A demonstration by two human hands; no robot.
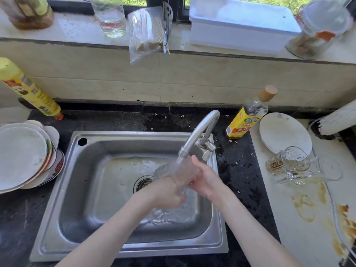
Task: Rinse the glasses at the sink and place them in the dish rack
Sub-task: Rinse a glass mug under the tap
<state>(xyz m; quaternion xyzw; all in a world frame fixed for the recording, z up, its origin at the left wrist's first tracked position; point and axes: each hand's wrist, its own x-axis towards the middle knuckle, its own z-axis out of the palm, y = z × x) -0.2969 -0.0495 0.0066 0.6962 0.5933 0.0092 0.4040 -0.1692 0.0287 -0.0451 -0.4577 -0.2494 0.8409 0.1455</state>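
A clear glass (174,171) is held over the steel sink (77,189), right under the faucet (200,130), and running water pours onto it. My left hand (165,191) grips its lower part from the left. My right hand (207,177) holds it from the right, thumb pointing up. Two more glass mugs (289,162) lie tipped on their sides on the white board to the right of the sink, one with a brown pattern. No dish rack shows in the head view.
A stack of plates (25,155) sits left of the sink. A yellow bottle (28,89) leans at the back left, an oil bottle (248,114) stands by the faucet. A white plate (283,132) lies at right, with brown stains (304,205) nearer me.
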